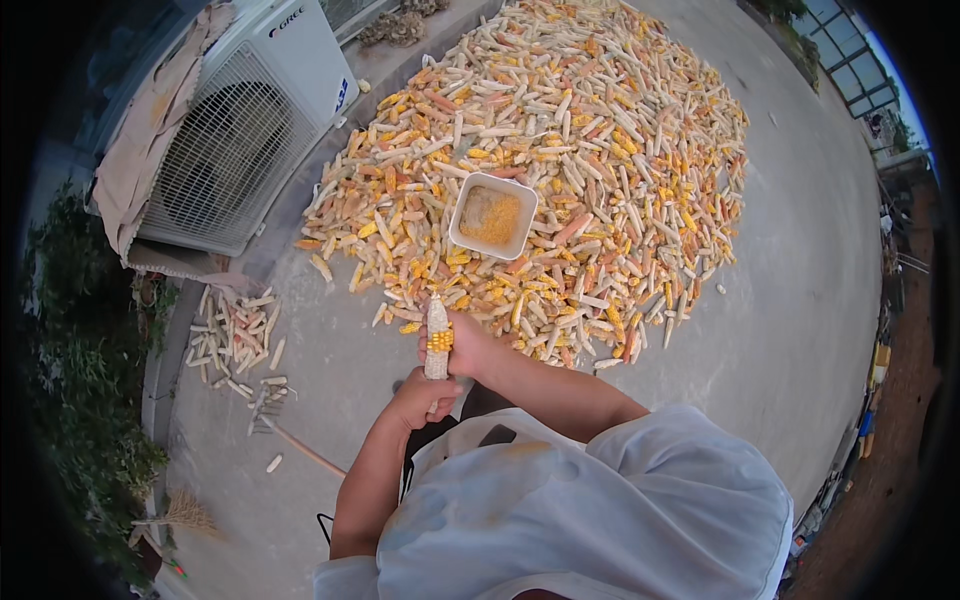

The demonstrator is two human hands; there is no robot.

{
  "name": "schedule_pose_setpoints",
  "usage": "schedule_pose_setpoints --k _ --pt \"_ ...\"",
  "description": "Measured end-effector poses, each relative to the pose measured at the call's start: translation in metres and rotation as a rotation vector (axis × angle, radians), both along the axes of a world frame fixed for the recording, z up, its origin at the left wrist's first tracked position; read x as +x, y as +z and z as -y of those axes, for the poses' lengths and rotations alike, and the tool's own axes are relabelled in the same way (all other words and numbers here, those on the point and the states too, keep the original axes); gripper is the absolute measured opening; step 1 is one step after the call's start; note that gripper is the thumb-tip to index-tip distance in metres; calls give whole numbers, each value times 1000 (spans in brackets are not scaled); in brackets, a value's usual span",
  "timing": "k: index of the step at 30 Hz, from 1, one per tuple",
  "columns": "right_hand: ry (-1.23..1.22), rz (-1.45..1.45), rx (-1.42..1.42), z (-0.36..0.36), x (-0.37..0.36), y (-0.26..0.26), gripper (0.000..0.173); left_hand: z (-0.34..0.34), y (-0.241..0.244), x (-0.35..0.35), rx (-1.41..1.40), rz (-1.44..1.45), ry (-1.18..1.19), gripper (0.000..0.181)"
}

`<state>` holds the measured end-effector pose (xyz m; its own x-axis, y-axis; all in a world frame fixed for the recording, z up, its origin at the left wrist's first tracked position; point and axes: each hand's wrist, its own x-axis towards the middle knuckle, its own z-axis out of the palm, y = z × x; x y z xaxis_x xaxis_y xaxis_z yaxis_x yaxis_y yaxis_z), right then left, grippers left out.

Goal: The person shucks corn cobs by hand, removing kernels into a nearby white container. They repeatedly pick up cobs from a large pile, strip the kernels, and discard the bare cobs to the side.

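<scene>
A corn cob (436,364) points away from my body in front of me, mostly stripped to its pale core. One band of yellow kernels (440,341) still rings its middle. My left hand (424,400) is closed around the near end of the cob. Farther up, my right hand (463,345) grips it from the right side, with its fingers partly hidden behind the cob. Beyond both hands, a white square tub (493,252) holds loose yellow kernels (491,217) and sits on a large heap of cobs (600,150).
On the left stands an air conditioner's outdoor unit (247,135) partly covered by a cloth (142,172). Below it lie a small pile of bare cobs (236,334), a rake (304,446) and a straw broom (187,511). Green plants (82,405) border the concrete floor (810,247).
</scene>
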<state>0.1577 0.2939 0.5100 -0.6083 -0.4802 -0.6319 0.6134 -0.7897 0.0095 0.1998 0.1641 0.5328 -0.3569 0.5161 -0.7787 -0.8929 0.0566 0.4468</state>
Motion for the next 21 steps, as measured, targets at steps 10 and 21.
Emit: schedule_pose_setpoints --k 10,21 --pt "-366 145 513 -73 -94 -31 67 -26 -14 -41 247 22 315 17" --pt "-110 -399 717 -14 -65 2 48 -64 -23 -55 -780 -681 85 26"
